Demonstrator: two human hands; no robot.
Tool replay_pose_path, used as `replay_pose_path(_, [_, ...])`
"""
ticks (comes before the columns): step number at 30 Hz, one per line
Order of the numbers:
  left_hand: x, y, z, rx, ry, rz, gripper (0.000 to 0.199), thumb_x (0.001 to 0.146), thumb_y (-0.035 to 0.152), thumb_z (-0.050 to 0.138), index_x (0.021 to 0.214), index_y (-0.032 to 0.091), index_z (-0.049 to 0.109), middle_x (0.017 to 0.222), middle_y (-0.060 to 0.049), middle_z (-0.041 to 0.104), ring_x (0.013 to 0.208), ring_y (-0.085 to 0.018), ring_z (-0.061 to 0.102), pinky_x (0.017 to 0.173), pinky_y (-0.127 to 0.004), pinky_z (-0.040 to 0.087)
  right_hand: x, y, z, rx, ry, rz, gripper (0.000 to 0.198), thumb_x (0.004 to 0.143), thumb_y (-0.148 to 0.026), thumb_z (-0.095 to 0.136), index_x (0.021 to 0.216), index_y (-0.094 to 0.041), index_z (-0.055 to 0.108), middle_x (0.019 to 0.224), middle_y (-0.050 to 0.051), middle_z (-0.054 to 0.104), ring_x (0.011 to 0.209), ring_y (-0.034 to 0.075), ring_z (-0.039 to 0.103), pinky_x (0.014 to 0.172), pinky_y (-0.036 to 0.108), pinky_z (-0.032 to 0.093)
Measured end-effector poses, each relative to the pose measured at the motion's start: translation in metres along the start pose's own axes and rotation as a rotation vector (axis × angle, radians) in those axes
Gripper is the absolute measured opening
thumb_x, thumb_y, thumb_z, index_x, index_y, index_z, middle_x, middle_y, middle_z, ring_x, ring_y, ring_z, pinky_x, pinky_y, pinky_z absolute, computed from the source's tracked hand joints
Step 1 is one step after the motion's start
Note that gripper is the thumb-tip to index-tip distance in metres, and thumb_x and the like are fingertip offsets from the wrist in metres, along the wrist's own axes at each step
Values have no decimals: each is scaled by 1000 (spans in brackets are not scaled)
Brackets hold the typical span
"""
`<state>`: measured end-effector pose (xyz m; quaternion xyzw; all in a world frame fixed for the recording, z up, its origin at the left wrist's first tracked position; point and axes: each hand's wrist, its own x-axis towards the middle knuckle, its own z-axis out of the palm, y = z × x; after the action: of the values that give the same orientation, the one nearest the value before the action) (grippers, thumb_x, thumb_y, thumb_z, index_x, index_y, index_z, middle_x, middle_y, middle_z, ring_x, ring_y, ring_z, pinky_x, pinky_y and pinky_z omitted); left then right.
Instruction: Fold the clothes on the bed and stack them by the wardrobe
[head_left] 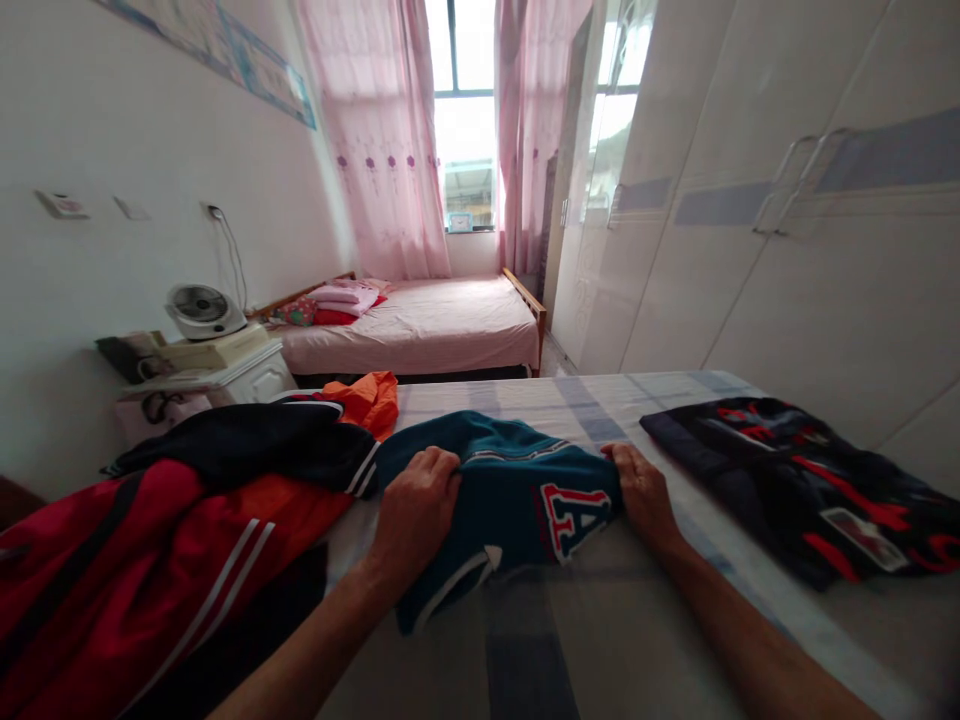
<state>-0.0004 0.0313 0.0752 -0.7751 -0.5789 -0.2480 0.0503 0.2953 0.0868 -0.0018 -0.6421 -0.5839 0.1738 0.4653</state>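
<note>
A teal jacket (510, 505) with a zipper, white trim and a red-and-white letter patch (574, 518) lies bunched on the checked bed sheet (529, 640) in front of me. My left hand (420, 510) is closed on its left part, fingers curled into the cloth. On the jacket's right edge, my right hand (641, 495) pinches the fabric between thumb and fingers. The cloth spans the space between both hands. Its underside is hidden.
Left of the jacket is a heap of clothes with a red jacket (135, 570), a dark garment (255, 445) and orange cloth (371, 400). A dark folded garment (817, 480) lies at right. Beyond are another bed (450, 320), a fan (202, 310) and a wardrobe (750, 280).
</note>
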Motion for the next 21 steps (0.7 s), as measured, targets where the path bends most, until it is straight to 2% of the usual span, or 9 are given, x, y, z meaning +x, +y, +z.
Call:
replay_pose_path(4, [29,6,-63,-234,307,-170,14,87,31,42,87,19,49,74,2,54,66,-13,52,64,-26,42,7,10,3,76,42,57,45,84,-52,30,97,-19,57,89,4,62,84,15,56,79,28,42])
replay_pose_path(7, [42,11,-88,-196,735,-224,17,89,31,37,90,19,48,77,1,51,69,-12,51,65,-25,42,13,19,4,161,30,141,46,82,-53,31,98,-17,55,89,5,61,82,15,57,72,26,45])
replay_pose_path(9, [41,6,-77,-112,611,-209,21,89,31,32,93,19,48,75,-1,52,68,-13,52,63,-26,41,14,21,4,163,9,157,46,81,-53,32,98,-17,55,87,5,62,80,15,57,70,26,45])
replay_pose_path(11, [37,-5,-59,-45,109,-107,17,86,31,38,90,20,51,65,0,53,59,-14,52,56,-26,38,13,19,3,120,-12,147,44,81,-51,33,98,-18,56,86,5,62,80,15,58,72,26,44])
replay_pose_path(13, [36,-15,-57,-32,-168,-26,12,78,33,52,81,21,55,57,2,52,54,-14,52,53,-24,36,12,15,3,54,-49,132,41,80,-48,34,98,-18,56,86,4,63,81,15,58,75,27,43])
replay_pose_path(15, [36,-17,-79,-32,-117,-30,18,83,34,45,81,21,57,62,1,56,58,-14,54,59,-25,40,11,11,3,-16,-92,120,39,79,-44,35,98,-19,57,86,3,63,81,15,59,76,27,42])
replay_pose_path(18, [32,-4,-125,-7,591,-179,23,87,40,40,87,22,55,78,0,60,73,-15,56,68,-27,44,12,9,2,-102,-126,105,38,77,-42,35,100,-20,57,88,3,64,83,16,59,77,28,41])
replay_pose_path(19, [27,2,-131,-14,684,-203,26,89,39,34,94,23,53,84,-1,61,77,-15,56,69,-28,44,12,9,2,-123,-126,101,39,77,-42,35,101,-20,58,89,3,64,84,16,58,77,28,41])
replay_pose_path(21, [12,11,-118,-42,482,-164,30,90,40,28,96,23,52,80,-1,61,73,-16,57,66,-29,45,12,10,2,-154,-129,88,41,75,-43,36,101,-20,58,91,4,64,86,18,58,79,29,41])
